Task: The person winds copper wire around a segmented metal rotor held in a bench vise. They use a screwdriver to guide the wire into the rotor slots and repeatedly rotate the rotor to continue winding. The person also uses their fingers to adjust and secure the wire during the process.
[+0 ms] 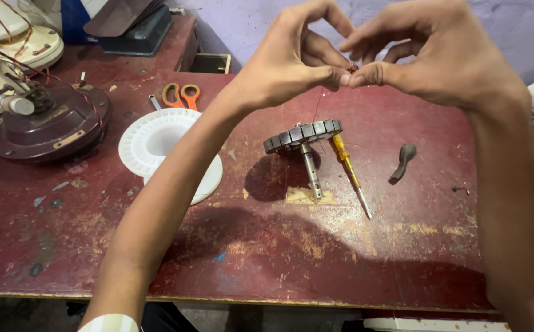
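A small coppery piece (352, 68) is pinched between the fingertips of the left hand (291, 58) and the right hand (439, 52), raised high above the worn red table (267, 258); what exactly it is cannot be told, as it is mostly hidden. Both hands are closed on it, thumbs and forefingers pressed together. A very thin wire (317, 107) is seen running down from it toward the toothed metal rotor (302, 136), which is propped on its shaft on the table below. Just beside the rotor a yellow-handled screwdriver (349, 173) is laid, with a dark curved piece (403, 161) further right. A white plastic spool (165, 147) and orange scissors (179, 95) are placed to the left.
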